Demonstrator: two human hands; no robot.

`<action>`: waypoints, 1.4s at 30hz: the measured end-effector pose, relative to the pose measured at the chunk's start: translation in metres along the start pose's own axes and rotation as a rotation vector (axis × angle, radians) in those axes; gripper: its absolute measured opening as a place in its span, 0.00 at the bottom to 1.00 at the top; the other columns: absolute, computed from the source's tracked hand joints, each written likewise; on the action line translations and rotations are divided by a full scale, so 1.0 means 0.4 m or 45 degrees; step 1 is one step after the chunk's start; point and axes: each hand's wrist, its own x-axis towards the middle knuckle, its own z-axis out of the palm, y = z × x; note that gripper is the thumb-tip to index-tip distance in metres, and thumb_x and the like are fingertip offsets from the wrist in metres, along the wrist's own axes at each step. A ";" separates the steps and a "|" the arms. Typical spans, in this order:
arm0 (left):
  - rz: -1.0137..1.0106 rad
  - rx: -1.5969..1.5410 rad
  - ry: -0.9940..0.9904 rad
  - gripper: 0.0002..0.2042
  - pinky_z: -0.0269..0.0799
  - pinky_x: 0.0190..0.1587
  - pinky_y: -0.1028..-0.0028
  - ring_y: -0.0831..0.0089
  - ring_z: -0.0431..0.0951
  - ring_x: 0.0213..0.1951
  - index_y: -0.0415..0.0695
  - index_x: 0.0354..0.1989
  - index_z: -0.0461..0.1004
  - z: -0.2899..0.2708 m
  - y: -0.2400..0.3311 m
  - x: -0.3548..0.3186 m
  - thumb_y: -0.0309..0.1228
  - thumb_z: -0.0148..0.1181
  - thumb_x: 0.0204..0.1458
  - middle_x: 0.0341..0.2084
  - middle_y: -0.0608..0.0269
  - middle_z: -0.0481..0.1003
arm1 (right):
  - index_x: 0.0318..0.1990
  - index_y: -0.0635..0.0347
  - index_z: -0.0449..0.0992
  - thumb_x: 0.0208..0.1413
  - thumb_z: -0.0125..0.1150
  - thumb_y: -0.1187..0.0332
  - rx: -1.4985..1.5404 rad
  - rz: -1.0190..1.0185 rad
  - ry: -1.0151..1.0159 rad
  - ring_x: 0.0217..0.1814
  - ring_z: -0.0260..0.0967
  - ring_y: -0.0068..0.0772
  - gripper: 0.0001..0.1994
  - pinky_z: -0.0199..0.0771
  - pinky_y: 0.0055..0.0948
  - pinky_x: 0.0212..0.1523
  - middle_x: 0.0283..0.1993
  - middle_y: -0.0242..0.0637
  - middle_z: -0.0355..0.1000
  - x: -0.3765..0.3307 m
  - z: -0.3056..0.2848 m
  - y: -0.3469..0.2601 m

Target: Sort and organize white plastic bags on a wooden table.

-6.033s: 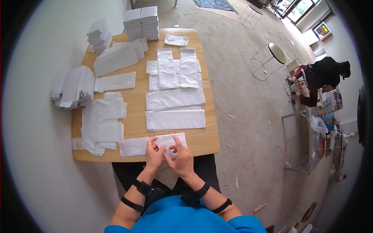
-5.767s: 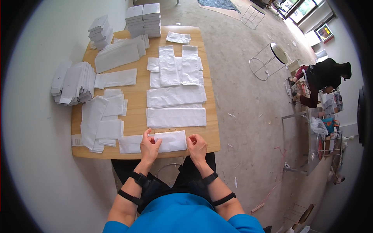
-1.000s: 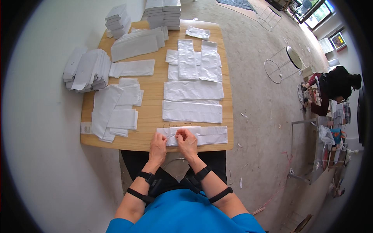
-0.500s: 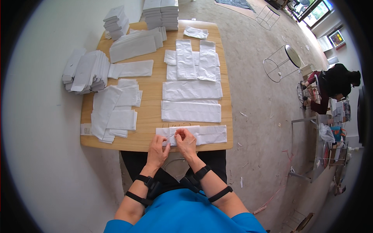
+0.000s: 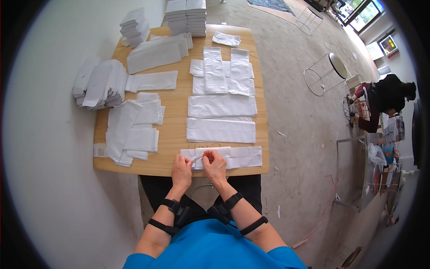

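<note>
At the table's near edge lies a long, flat stack of white folded sheets [image 5: 246, 157], with both my hands over its left part. My left hand [image 5: 182, 172] is closed, thumb and fingertips pinched together at the stack's left end. Just to its right, my right hand [image 5: 215, 165] is closed in a pinch as well, its fingers curled. A thin white strip [image 5: 198, 157] shows between the two sets of fingertips; its ends are hidden in them. Whether it is paper or plastic cannot be made out.
More flat white stacks [image 5: 221, 130] lie beyond my hands. Fanned white sheets [image 5: 143, 134] cover the table's left side. White boxes [image 5: 186, 18] are piled at the back, and flat white cartons [image 5: 101, 83] at the left wall. A person [image 5: 387, 98] sits far right near stools [image 5: 337, 65].
My left hand has turned inward and its fingers have closed to a pinch beside the right hand. The right hand stays nearly in place, still pinched.
</note>
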 end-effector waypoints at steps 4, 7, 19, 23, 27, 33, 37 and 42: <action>-0.060 -0.387 0.105 0.08 0.66 0.37 0.68 0.63 0.69 0.33 0.39 0.32 0.67 -0.023 -0.040 0.005 0.29 0.57 0.56 0.30 0.57 0.67 | 0.37 0.65 0.76 0.52 0.57 0.74 0.011 -0.013 0.015 0.34 0.78 0.31 0.06 0.76 0.29 0.39 0.32 0.41 0.78 0.003 -0.001 -0.001; -0.203 -0.712 0.064 0.10 0.63 0.34 0.77 0.78 0.64 0.30 0.40 0.32 0.68 -0.057 -0.035 0.005 0.33 0.57 0.59 0.27 0.67 0.65 | 0.38 0.65 0.76 0.53 0.57 0.73 -0.058 0.008 0.001 0.34 0.78 0.31 0.07 0.76 0.29 0.39 0.31 0.40 0.78 0.000 -0.007 -0.013; 0.168 -0.630 0.022 0.08 0.67 0.34 0.73 0.68 0.68 0.29 0.38 0.31 0.69 -0.033 0.112 -0.021 0.29 0.60 0.54 0.28 0.59 0.66 | 0.32 0.66 0.79 0.55 0.62 0.60 -0.024 -0.033 -0.124 0.28 0.74 0.22 0.14 0.73 0.24 0.32 0.26 0.36 0.77 -0.050 -0.086 -0.142; 0.198 -0.466 0.065 0.05 0.68 0.33 0.71 0.64 0.71 0.30 0.40 0.34 0.74 -0.012 0.143 -0.027 0.27 0.60 0.52 0.31 0.58 0.69 | 0.31 0.66 0.79 0.54 0.62 0.62 -0.102 -0.023 0.092 0.26 0.73 0.23 0.13 0.72 0.25 0.31 0.24 0.36 0.76 -0.030 -0.118 -0.075; 0.033 -0.327 0.077 0.06 0.70 0.32 0.70 0.67 0.74 0.29 0.41 0.38 0.76 -0.012 0.126 -0.015 0.26 0.57 0.53 0.32 0.60 0.71 | 0.30 0.66 0.78 0.53 0.60 0.65 -0.263 0.044 0.167 0.25 0.74 0.34 0.11 0.72 0.33 0.31 0.24 0.43 0.75 -0.009 -0.154 -0.054; 0.034 -0.282 0.091 0.07 0.71 0.32 0.69 0.67 0.74 0.27 0.42 0.40 0.76 0.006 0.087 -0.002 0.26 0.56 0.55 0.32 0.60 0.70 | 0.27 0.67 0.76 0.53 0.58 0.64 -0.382 0.026 0.229 0.26 0.75 0.43 0.13 0.72 0.36 0.32 0.24 0.47 0.75 0.007 -0.156 -0.017; 0.008 -0.259 0.057 0.07 0.71 0.33 0.69 0.67 0.75 0.29 0.43 0.40 0.76 0.012 0.080 0.000 0.27 0.56 0.55 0.32 0.60 0.70 | 0.25 0.68 0.75 0.53 0.57 0.66 -0.384 -0.008 0.267 0.25 0.74 0.45 0.12 0.71 0.38 0.31 0.22 0.49 0.73 0.013 -0.154 -0.005; 0.016 -0.234 0.054 0.07 0.71 0.34 0.67 0.64 0.76 0.32 0.45 0.40 0.76 0.015 0.072 0.006 0.27 0.56 0.55 0.32 0.61 0.70 | 0.24 0.68 0.74 0.52 0.57 0.67 -0.451 0.010 0.252 0.24 0.73 0.46 0.12 0.71 0.39 0.31 0.21 0.50 0.72 0.018 -0.154 -0.008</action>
